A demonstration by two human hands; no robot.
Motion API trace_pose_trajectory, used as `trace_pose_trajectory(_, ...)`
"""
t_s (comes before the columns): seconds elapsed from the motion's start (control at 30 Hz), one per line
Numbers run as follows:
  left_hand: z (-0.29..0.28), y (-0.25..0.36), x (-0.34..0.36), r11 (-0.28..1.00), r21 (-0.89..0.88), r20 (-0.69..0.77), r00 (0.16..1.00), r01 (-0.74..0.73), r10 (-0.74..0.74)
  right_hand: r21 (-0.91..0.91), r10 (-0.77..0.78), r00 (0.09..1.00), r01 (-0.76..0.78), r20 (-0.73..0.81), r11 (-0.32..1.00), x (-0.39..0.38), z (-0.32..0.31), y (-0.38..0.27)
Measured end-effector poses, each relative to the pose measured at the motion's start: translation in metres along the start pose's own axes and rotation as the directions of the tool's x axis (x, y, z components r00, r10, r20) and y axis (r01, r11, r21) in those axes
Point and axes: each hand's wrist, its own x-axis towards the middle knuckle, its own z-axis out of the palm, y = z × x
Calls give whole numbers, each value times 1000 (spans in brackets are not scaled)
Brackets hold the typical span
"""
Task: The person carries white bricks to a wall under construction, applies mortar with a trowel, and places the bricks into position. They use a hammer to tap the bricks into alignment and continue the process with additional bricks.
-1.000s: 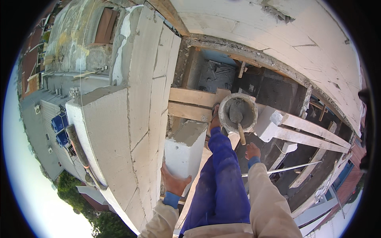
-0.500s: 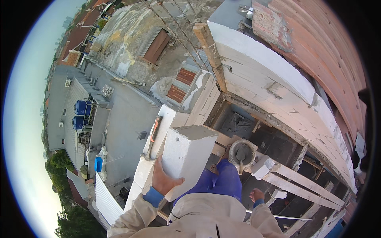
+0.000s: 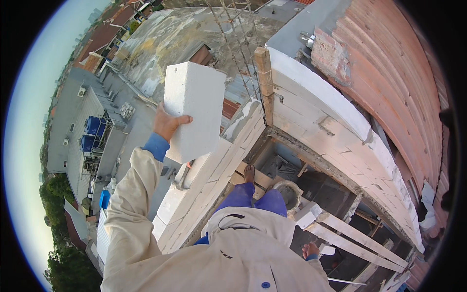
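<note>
My left hand grips a white aerated concrete block by its left side, thumb across the near face. The block is held upright, raised at arm's length over the left block wall. On that wall's top lies a hammer, mostly hidden behind the block. My right hand hangs low by my right side with its fingers curled in, and nothing shows in it. A bucket with grey mortar stands beside my knee, partly covered by it.
A taller block wall runs along the right, beside rusty corrugated roofing. A wooden post and rebar stand at the corner. Planks span openings below me, with a loose white block on them. Left of the wall is a drop.
My left hand has lifted the block from the left wall and carried it up and forward. My right hand stays low, still curled. My view has shifted slightly.
</note>
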Motion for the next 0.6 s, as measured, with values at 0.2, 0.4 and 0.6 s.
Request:
trace_pose_trajectory(0.2,29,-24,105,945,320,44,998,-59,48,44,-69,997,67,42,997,-29,35,-4)
trace_pose_trajectory(0.4,64,-55,162,932,358,136,991,-56,8,106,-86,996,84,19,991,-68,69,17)
trace_pose_trajectory(0.6,73,-68,185,912,377,217,973,-158,79,116,6,999,-2,-35,993,-97,89,45)
